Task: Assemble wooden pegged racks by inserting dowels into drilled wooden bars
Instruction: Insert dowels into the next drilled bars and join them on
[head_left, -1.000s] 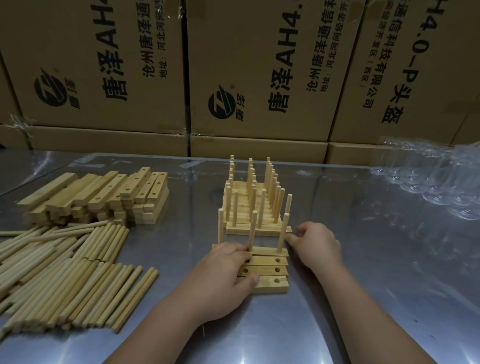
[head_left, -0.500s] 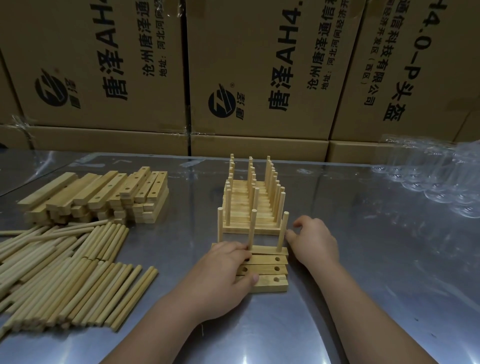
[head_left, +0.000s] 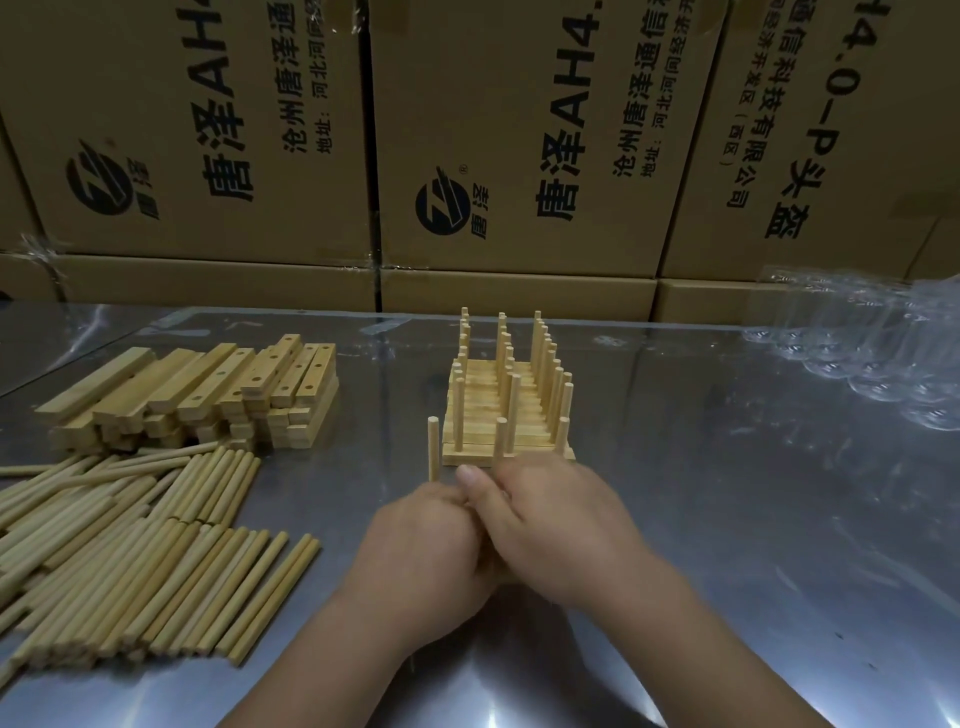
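Head view: the finished racks (head_left: 519, 448) stand in a row on the tabletop (head_left: 727, 519). Just in front of them the left grip (head_left: 431, 545) and right grip (head_left: 561, 525) huddle together, the right lying partly over the left. Both are curled, but what they cover is hidden, so I cannot tell whether either clasps anything. 1 upright dowel (head_left: 432, 447) rises at the left grip's fingertips. Left of the racks lie stacked drilled bars (head_left: 197, 379) and, nearer, loose dowels (head_left: 145, 561).

two hands (head_left: 431, 551) (head_left: 561, 525), one dowel pile (head_left: 130, 561), one bar stack (head_left: 208, 384).
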